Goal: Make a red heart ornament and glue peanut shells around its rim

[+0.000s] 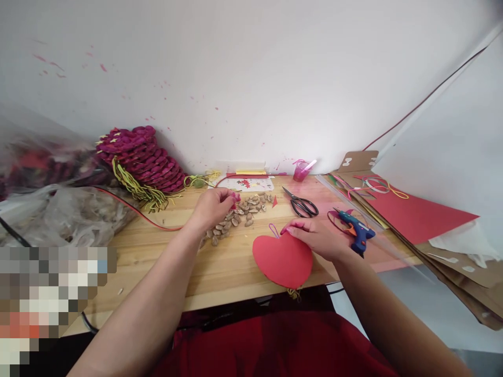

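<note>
A: Where is the red heart (281,259) in relation to the right hand (316,236)?

B: Right at its fingertips. The heart is in front of the body, mostly to the left of that hand, and the hand touches its upper right lobe.

A: How is the hand set?

B: Thumb and fingers come together, pinching the heart by its top edge. A thin purple loop (272,229) rises from the notch, just beside the fingertips.

A: And the heart's lower end?

B: It comes to the front edge of the counter (220,283), with some yellowish cord (294,294) showing beneath. I can't tell whether the heart rests on the wood.

A: What about the left hand (212,207)?

B: It is well apart from the heart, farther left and farther forward, over the brown nut-like pieces (249,222). Its fingers are curled and drawn together; I can't tell whether they grip anything, as the tips are pinkish and too small to read.

A: Anything else near the right hand?

B: Black-handled scissors (304,208) lie beyond it, and a blue glue gun (359,233) lies to its right.
</note>
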Demonstrator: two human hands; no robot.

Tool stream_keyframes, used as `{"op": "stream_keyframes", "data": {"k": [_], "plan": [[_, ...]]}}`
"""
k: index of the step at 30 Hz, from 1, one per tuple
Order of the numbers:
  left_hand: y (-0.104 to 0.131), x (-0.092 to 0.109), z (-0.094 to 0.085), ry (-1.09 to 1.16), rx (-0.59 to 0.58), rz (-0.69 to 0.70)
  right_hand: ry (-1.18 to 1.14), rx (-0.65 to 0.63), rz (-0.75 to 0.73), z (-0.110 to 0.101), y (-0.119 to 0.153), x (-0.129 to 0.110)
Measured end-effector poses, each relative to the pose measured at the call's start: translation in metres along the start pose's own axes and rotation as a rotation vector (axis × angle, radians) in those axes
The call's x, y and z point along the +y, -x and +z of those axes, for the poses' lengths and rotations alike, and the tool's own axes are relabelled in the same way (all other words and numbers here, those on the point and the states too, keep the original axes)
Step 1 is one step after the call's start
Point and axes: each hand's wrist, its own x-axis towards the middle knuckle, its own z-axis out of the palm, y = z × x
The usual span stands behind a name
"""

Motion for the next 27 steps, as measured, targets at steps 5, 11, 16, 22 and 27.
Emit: {"op": "stream_keyframes", "data": {"k": [5, 11, 16, 22, 27], "plan": [[0.009, 0.008, 0.0, -0.138, -0.354, -0.018, 0.103, -0.003, -0.005, 0.008, -0.002, 0.0], [0.0, -0.001, -0.008, -0.402, -0.188, -0.012, 0.221, -0.007, -0.052, 0.007, 0.002, 0.0], [-0.009, -0.014, -0.014, -0.602, 0.025, -0.01, 0.381, 0.195, -0.165, 0.007, -0.008, 0.014], [-0.011, -0.021, 0.006, -0.708, 0.021, 0.059, 0.451, 0.334, -0.244, 0.015, -0.009, 0.03], [-0.013, -0.023, 0.007, -0.727, 0.067, 0.076, 0.463, 0.386, -0.297, 0.016, 0.013, 0.04]]}}
